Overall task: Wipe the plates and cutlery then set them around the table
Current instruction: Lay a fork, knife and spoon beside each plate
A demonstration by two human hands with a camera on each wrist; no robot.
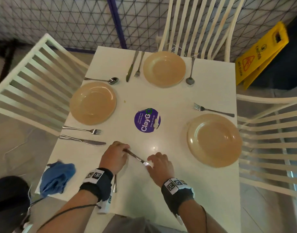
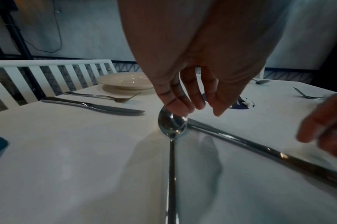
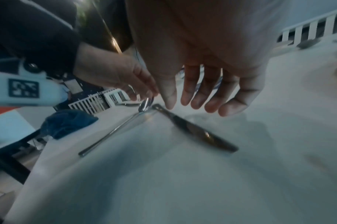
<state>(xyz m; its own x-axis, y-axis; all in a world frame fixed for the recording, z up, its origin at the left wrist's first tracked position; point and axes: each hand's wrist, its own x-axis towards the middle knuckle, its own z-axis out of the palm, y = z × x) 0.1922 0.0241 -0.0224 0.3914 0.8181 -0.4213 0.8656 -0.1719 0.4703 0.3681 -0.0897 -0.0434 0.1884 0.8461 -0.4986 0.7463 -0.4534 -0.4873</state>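
Observation:
A knife (image 1: pixel 136 156) lies slantwise on the white table (image 1: pixel 169 101) near its front edge, between my hands. My left hand (image 1: pixel 118 149) reaches down with its fingertips (image 2: pixel 181 110) touching the bowl of a spoon (image 2: pixel 171 125); the thumb stays apart. The spoon's handle (image 1: pixel 115 184) runs back under my left wrist. My right hand (image 1: pixel 154 161) hovers open over the knife (image 3: pixel 194 130), fingers (image 3: pixel 198 104) straight and holding nothing. Three tan plates (image 1: pixel 93 103) (image 1: pixel 164 68) (image 1: pixel 214 140) sit at the left, far and right places. A crumpled blue cloth (image 1: pixel 57 177) lies at the front left corner.
Cutlery lies beside the plates: a fork (image 1: pixel 82 130) and knife (image 1: pixel 82 140) at left, a spoon (image 1: pixel 102 80), and a fork (image 1: pixel 213 110) at right. White slatted chairs (image 1: pixel 32 84) (image 1: pixel 270 140) flank the table. A purple sticker (image 1: pixel 147 121) marks its middle.

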